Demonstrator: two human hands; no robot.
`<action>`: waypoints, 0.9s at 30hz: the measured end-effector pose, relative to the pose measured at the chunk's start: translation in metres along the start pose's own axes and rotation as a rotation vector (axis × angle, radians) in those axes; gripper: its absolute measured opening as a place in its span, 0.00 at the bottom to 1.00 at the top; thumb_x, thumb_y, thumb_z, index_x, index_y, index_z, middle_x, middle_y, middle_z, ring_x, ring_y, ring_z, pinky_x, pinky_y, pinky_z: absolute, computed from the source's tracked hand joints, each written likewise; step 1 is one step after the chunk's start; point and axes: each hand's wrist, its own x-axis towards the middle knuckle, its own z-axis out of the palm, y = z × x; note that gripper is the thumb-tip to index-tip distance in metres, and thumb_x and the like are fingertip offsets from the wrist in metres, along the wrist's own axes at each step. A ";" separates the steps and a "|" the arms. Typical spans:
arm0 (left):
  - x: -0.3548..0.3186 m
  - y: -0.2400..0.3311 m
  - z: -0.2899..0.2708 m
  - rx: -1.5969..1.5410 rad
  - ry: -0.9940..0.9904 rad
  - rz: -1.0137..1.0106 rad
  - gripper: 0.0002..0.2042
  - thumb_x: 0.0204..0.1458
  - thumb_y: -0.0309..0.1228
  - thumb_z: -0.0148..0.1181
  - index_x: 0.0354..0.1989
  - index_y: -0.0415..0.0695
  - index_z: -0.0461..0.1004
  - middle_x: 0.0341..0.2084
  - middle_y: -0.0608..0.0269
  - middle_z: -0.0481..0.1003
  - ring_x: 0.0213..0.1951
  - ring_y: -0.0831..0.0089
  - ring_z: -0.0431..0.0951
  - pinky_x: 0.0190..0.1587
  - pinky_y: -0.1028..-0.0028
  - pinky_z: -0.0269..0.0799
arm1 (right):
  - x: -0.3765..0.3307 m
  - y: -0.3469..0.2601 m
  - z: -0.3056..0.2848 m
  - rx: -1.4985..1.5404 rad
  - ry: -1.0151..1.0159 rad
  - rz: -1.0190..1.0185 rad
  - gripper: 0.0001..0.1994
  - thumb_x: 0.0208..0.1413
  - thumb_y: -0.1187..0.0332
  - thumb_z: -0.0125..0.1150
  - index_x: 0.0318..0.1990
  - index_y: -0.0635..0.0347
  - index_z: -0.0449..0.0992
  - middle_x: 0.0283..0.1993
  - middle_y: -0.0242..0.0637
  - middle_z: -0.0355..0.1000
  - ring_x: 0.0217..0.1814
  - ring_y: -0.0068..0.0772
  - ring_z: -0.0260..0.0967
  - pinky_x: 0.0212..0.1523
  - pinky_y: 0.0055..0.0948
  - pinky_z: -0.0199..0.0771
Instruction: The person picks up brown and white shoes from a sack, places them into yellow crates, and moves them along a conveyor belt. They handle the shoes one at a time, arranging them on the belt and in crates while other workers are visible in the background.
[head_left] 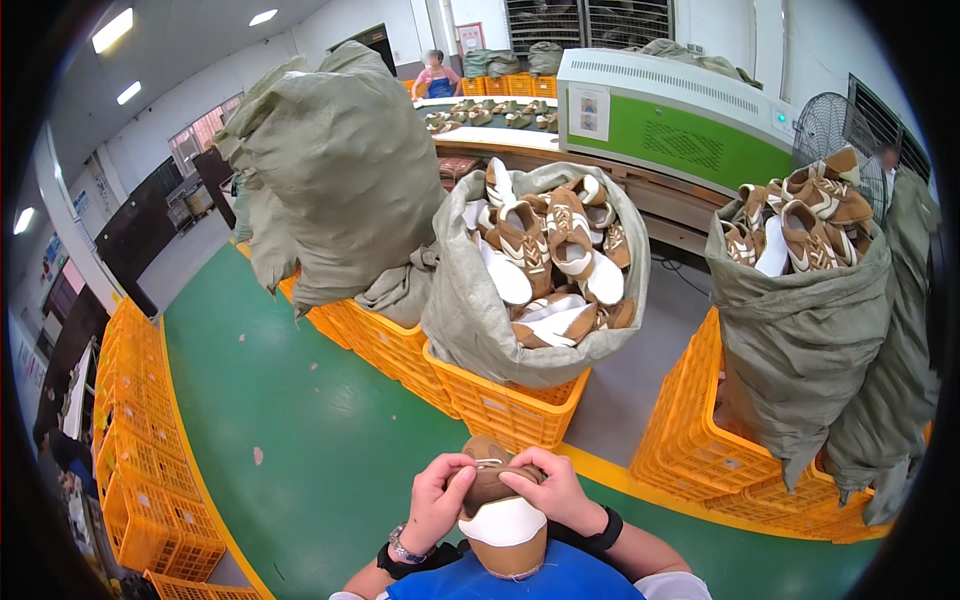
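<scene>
Close to my body, both hands grip a brown shoe upper [490, 487] with a pale lace showing near its far end. My left hand [437, 505] pinches its left edge between thumb and fingers. On the opposite edge, my right hand [555, 490] has its thumb pressed on the brown material and its fingers curled behind. A white section [503, 521] and a tan section [508, 558] extend from the upper toward me; I cannot tell whether they are part of it. The underside is hidden.
Ahead, an open grey-green sack [535, 370] of brown-and-white shoes stands in an orange crate [505, 408]. Another filled sack [800, 320] is right, a tall bulging sack [335, 180] left. Behind are a green-and-white machine [660, 125], a conveyor with shoes and a person [436, 78].
</scene>
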 end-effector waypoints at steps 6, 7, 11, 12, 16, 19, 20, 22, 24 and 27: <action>-0.004 0.007 -0.002 -0.013 -0.034 -0.057 0.07 0.55 0.28 0.55 0.38 0.37 0.73 0.26 0.68 0.75 0.29 0.84 0.71 0.32 0.81 0.68 | -0.001 -0.002 0.001 -0.007 -0.024 0.000 0.09 0.47 0.68 0.67 0.31 0.62 0.75 0.24 0.33 0.73 0.24 0.20 0.69 0.26 0.22 0.69; -0.004 0.009 -0.002 -0.001 -0.042 -0.080 0.08 0.53 0.29 0.57 0.38 0.38 0.73 0.29 0.67 0.75 0.30 0.83 0.72 0.33 0.80 0.69 | -0.002 -0.002 0.001 -0.021 -0.026 0.005 0.09 0.47 0.68 0.67 0.31 0.62 0.75 0.24 0.33 0.73 0.24 0.21 0.70 0.26 0.22 0.69; 0.001 0.014 -0.008 0.198 -0.234 0.004 0.12 0.49 0.31 0.62 0.39 0.39 0.73 0.34 0.60 0.75 0.35 0.74 0.75 0.38 0.74 0.71 | -0.001 -0.004 0.000 -0.121 0.048 -0.095 0.09 0.44 0.69 0.69 0.29 0.62 0.75 0.24 0.37 0.74 0.24 0.27 0.72 0.27 0.24 0.71; 0.004 0.014 -0.009 0.284 -0.252 0.174 0.12 0.48 0.31 0.63 0.39 0.40 0.73 0.33 0.58 0.74 0.35 0.68 0.75 0.39 0.73 0.71 | -0.001 -0.006 -0.001 -0.162 0.053 -0.132 0.09 0.43 0.69 0.69 0.29 0.62 0.75 0.24 0.38 0.74 0.24 0.29 0.72 0.27 0.25 0.71; 0.002 0.018 -0.015 0.423 -0.352 0.184 0.16 0.47 0.35 0.63 0.42 0.41 0.71 0.36 0.57 0.72 0.37 0.63 0.74 0.40 0.71 0.70 | 0.000 -0.011 0.000 -0.306 0.055 -0.231 0.09 0.40 0.71 0.70 0.27 0.63 0.75 0.23 0.42 0.73 0.24 0.38 0.72 0.27 0.29 0.72; -0.002 0.021 -0.013 0.497 -0.308 0.271 0.15 0.47 0.36 0.61 0.40 0.42 0.69 0.34 0.57 0.71 0.36 0.57 0.74 0.38 0.67 0.70 | 0.002 -0.018 0.003 -0.301 -0.008 -0.232 0.08 0.39 0.75 0.66 0.29 0.63 0.75 0.26 0.43 0.73 0.27 0.37 0.73 0.30 0.29 0.72; -0.003 0.022 -0.012 0.541 -0.290 0.289 0.14 0.48 0.35 0.60 0.39 0.43 0.69 0.33 0.57 0.71 0.35 0.56 0.74 0.36 0.66 0.71 | 0.002 -0.021 0.003 -0.285 0.029 -0.234 0.07 0.39 0.75 0.66 0.27 0.65 0.75 0.23 0.41 0.73 0.24 0.33 0.72 0.30 0.27 0.71; -0.005 0.023 -0.011 0.563 -0.221 0.360 0.11 0.50 0.34 0.57 0.39 0.44 0.68 0.30 0.57 0.71 0.33 0.56 0.74 0.33 0.65 0.71 | 0.006 -0.029 0.005 -0.298 0.008 -0.237 0.07 0.40 0.75 0.66 0.28 0.65 0.74 0.23 0.41 0.73 0.27 0.32 0.72 0.33 0.26 0.71; -0.006 0.024 -0.011 0.630 -0.119 0.395 0.10 0.48 0.29 0.56 0.39 0.44 0.67 0.32 0.58 0.70 0.32 0.59 0.74 0.31 0.67 0.72 | 0.009 -0.040 0.004 -0.267 -0.153 -0.262 0.14 0.41 0.76 0.62 0.39 0.64 0.74 0.37 0.46 0.72 0.40 0.42 0.71 0.44 0.33 0.70; -0.004 0.024 -0.012 0.770 -0.005 0.446 0.13 0.46 0.24 0.54 0.42 0.43 0.68 0.36 0.59 0.70 0.35 0.61 0.75 0.33 0.70 0.73 | 0.015 -0.056 0.005 -0.307 -0.291 -0.358 0.25 0.42 0.78 0.65 0.52 0.62 0.68 0.53 0.48 0.67 0.55 0.51 0.64 0.58 0.40 0.62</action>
